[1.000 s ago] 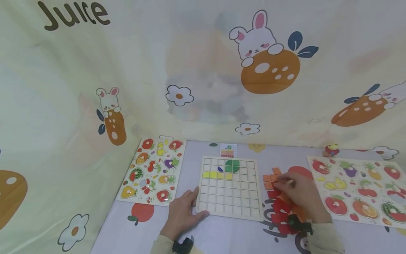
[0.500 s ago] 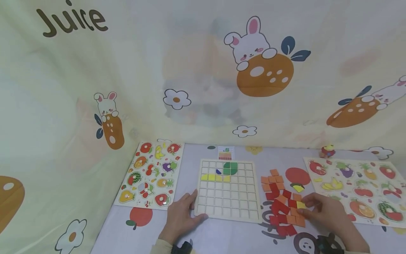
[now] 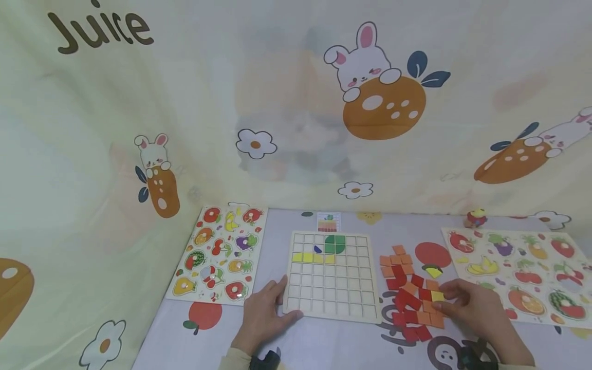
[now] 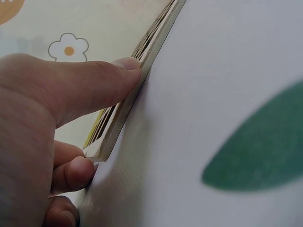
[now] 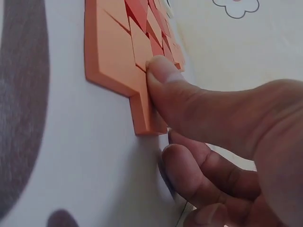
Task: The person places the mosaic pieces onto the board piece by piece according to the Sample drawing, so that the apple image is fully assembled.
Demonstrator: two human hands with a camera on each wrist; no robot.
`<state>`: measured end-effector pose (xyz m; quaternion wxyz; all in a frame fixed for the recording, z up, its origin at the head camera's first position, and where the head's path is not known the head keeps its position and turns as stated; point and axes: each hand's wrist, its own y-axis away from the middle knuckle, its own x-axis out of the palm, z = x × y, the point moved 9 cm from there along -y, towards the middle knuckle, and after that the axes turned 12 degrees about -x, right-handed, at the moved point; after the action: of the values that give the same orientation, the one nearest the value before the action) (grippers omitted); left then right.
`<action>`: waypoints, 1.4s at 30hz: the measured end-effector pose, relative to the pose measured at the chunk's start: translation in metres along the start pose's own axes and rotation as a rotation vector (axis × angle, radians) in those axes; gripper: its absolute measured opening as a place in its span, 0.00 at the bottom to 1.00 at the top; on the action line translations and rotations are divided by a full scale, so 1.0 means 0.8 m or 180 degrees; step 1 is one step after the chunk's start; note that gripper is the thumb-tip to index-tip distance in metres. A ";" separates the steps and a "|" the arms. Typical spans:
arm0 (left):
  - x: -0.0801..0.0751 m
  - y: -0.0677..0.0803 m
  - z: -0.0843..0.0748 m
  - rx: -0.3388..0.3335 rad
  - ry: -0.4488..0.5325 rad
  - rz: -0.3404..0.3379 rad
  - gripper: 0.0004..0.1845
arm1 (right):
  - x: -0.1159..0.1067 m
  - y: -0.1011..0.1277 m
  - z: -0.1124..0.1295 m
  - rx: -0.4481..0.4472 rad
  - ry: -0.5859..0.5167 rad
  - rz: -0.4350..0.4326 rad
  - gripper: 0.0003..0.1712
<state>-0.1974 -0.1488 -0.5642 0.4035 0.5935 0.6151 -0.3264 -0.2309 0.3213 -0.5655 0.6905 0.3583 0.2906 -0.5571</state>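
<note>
A pale wooden grid board (image 3: 333, 288) lies in the middle, holding a row of several yellow tiles (image 3: 313, 258), green pieces (image 3: 335, 244) and a small blue piece (image 3: 317, 249). My left hand (image 3: 263, 311) grips its near left corner; in the left wrist view the thumb (image 4: 106, 85) presses the edge, with curled fingertips beside the corner. Red and orange tiles (image 3: 410, 298) form a loose cluster right of the board. At its right side my right hand (image 3: 474, 306) has thumb and forefinger at a yellow tile (image 3: 437, 296). In the right wrist view the thumb (image 5: 189, 99) overlaps orange tiles (image 5: 113, 52).
A small picture card (image 3: 329, 222) lies behind the board. Fruit puzzle boards flank the area, one at the left (image 3: 219, 254) and one at the right (image 3: 522, 277). Another yellow piece (image 3: 433, 271) lies above the cluster, and a small toy figure (image 3: 476, 218) stands near the back curtain (image 3: 296, 103).
My right hand has moved from the top of the tile cluster down and right to the yellow tile, uncovering the cluster. The left hand keeps its place at the board.
</note>
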 end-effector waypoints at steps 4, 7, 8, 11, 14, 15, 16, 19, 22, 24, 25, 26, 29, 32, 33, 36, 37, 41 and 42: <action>-0.001 0.000 0.001 -0.0028 0.0004 -0.0013 0.49 | -0.002 -0.003 0.004 -0.0029 0.0024 -0.0028 0.41; -0.002 0.000 0.002 -0.0029 -0.0010 -0.0027 0.49 | -0.003 -0.006 0.008 -0.0081 0.0078 -0.0017 0.39; -0.002 -0.001 0.003 -0.0028 -0.0011 -0.0029 0.49 | -0.003 -0.006 0.009 -0.0100 0.0099 -0.0011 0.38; -0.002 -0.001 0.003 -0.0026 0.0003 -0.0018 0.49 | -0.004 -0.009 0.013 -0.0185 0.0205 -0.0009 0.33; -0.002 -0.002 0.002 -0.0021 0.0023 0.0000 0.49 | -0.007 -0.009 0.017 -0.0247 0.0270 -0.0038 0.28; -0.002 -0.002 0.001 -0.0017 0.0025 0.0008 0.49 | -0.007 -0.009 0.018 -0.0270 0.0273 -0.0039 0.28; -0.002 -0.002 0.001 -0.0015 0.0028 0.0012 0.49 | -0.008 -0.008 0.019 -0.0274 0.0267 -0.0050 0.28; -0.002 -0.002 0.001 -0.0018 0.0024 0.0017 0.49 | -0.010 -0.007 0.025 -0.0288 0.0147 -0.0114 0.30; -0.003 -0.002 0.001 -0.0026 0.0018 0.0007 0.49 | -0.014 -0.009 0.035 -0.0346 0.0022 -0.0272 0.32; -0.003 -0.002 0.001 -0.0025 0.0015 0.0001 0.49 | -0.016 -0.012 0.044 -0.0413 -0.0095 -0.0417 0.31; -0.002 -0.002 0.001 -0.0020 0.0017 0.0003 0.49 | -0.016 -0.014 0.048 -0.0429 -0.0140 -0.0490 0.31; -0.002 -0.002 0.001 -0.0020 0.0020 0.0006 0.49 | -0.016 -0.015 0.052 -0.0454 -0.0193 -0.0570 0.30; 0.000 -0.002 0.001 -0.0018 0.0034 0.0029 0.49 | -0.013 -0.019 0.063 -0.0427 -0.0416 -0.0800 0.31; 0.002 -0.002 0.001 -0.0025 0.0046 0.0049 0.49 | -0.004 -0.023 0.074 -0.0343 -0.0626 -0.0940 0.33; 0.002 -0.002 0.001 -0.0029 0.0041 0.0051 0.49 | 0.000 -0.025 0.079 -0.0341 -0.0677 -0.0987 0.34; 0.002 -0.001 0.001 -0.0043 0.0032 0.0054 0.49 | 0.014 -0.034 0.095 -0.0402 -0.0832 -0.1054 0.34; 0.001 -0.001 0.001 -0.0047 0.0026 0.0054 0.49 | 0.019 -0.038 0.101 -0.0442 -0.0900 -0.1071 0.33; 0.001 -0.001 0.001 -0.0054 0.0030 0.0055 0.49 | 0.035 -0.054 0.131 -0.0615 -0.0972 -0.1137 0.26; 0.001 -0.001 0.002 -0.0057 0.0033 0.0054 0.49 | 0.040 -0.058 0.139 -0.0634 -0.0961 -0.1129 0.25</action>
<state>-0.1982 -0.1499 -0.5653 0.4084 0.5967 0.6151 -0.3144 -0.2691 0.2068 -0.5354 0.6494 0.1446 0.2959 -0.6854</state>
